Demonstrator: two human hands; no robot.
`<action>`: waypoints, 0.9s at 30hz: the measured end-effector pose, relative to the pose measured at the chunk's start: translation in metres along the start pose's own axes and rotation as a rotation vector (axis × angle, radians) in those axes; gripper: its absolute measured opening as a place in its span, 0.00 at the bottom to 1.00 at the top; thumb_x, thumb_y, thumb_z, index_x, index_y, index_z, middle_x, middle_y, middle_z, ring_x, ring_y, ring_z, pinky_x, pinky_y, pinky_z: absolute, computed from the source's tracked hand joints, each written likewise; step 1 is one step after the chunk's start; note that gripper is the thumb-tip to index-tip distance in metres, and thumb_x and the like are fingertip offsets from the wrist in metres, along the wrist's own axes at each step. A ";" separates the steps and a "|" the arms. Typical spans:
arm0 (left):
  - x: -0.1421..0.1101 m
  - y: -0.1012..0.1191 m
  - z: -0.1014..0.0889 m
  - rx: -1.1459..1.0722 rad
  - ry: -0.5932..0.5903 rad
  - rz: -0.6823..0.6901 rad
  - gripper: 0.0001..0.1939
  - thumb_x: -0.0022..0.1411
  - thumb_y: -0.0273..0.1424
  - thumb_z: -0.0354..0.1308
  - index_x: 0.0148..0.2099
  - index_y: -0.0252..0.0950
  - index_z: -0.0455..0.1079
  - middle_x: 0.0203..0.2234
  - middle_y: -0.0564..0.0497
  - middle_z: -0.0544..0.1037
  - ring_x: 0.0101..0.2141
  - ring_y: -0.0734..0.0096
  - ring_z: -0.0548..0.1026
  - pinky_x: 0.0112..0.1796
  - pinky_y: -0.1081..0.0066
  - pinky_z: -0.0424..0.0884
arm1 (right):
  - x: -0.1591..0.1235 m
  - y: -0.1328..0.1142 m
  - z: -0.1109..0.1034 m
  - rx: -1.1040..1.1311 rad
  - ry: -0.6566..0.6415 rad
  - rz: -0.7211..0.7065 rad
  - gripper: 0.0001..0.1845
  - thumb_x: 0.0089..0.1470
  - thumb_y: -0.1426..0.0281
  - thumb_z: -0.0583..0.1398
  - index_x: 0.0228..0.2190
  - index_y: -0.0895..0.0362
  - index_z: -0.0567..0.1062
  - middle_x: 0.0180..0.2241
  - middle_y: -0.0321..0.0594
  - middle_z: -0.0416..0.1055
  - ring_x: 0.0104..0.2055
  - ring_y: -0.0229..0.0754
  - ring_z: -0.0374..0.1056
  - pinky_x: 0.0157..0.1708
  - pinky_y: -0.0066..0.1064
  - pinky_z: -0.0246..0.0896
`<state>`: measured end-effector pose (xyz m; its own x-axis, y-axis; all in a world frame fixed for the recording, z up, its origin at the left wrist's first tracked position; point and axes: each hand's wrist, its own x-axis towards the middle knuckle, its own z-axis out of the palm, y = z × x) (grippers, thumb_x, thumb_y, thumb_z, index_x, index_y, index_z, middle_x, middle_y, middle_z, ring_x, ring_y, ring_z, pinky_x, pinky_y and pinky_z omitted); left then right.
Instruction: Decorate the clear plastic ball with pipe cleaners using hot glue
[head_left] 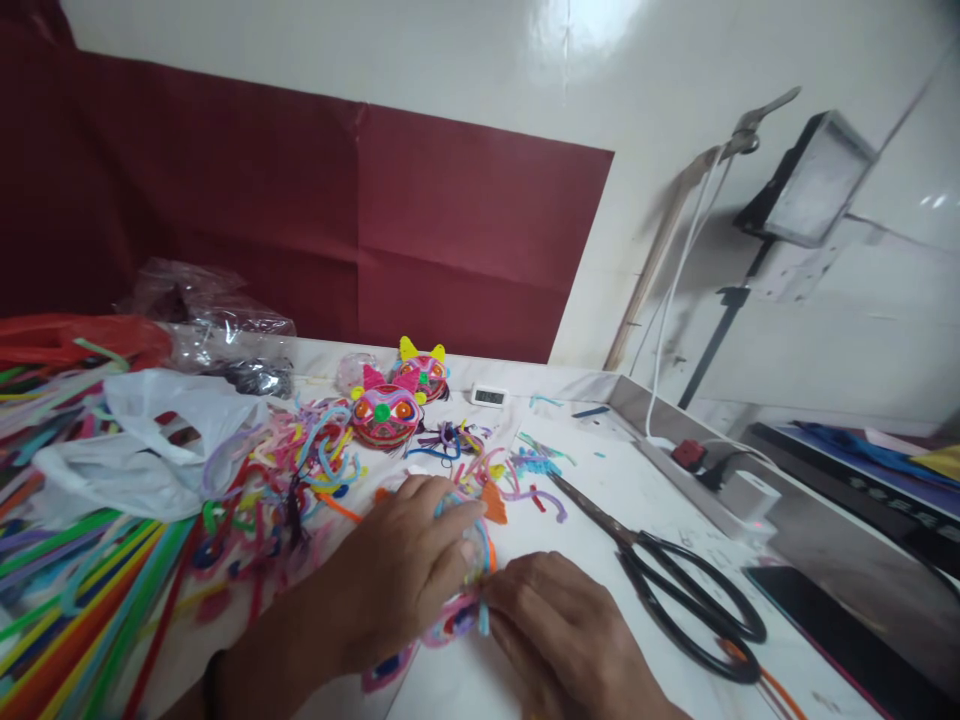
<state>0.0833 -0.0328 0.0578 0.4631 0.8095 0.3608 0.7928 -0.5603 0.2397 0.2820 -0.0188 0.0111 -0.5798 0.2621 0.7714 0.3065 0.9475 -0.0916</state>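
My left hand (397, 570) lies curled over a half-made pipe-cleaner figure (457, 615), its fingers pressed round blue and orange strands on the white table (675, 480). My right hand (570, 630) meets it from the right, fingertips pinching the same piece at its pink and blue edge. Most of the piece is hidden under both hands.
Two finished pipe-cleaner cat faces (386, 412) (424, 368) stand behind. Black scissors (675, 590) lie to the right. Cut pipe-cleaner scraps (292, 470), long pipe cleaners (67, 590), plastic bags (142, 440), a small digital clock (489, 396), a phone (840, 630) and a power strip (720, 470) surround them.
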 end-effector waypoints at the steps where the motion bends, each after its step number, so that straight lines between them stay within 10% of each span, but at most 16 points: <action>1: 0.000 0.000 0.000 0.000 0.002 0.008 0.17 0.69 0.29 0.45 0.55 0.40 0.69 0.44 0.46 0.73 0.46 0.59 0.69 0.49 0.59 0.68 | -0.001 0.000 0.000 -0.004 -0.002 0.002 0.07 0.61 0.81 0.55 0.36 0.60 0.73 0.27 0.42 0.75 0.29 0.41 0.70 0.29 0.30 0.65; 27: 0.001 0.000 -0.004 -0.009 -0.050 0.023 0.16 0.69 0.30 0.47 0.54 0.39 0.70 0.44 0.45 0.73 0.47 0.57 0.69 0.50 0.58 0.67 | -0.005 0.005 0.012 -0.112 0.000 0.066 0.15 0.66 0.76 0.49 0.30 0.56 0.71 0.23 0.37 0.71 0.25 0.39 0.64 0.27 0.33 0.51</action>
<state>0.0818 -0.0330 0.0621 0.5008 0.8039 0.3209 0.7779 -0.5806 0.2403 0.2774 -0.0130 -0.0014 -0.5555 0.3232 0.7662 0.4267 0.9016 -0.0709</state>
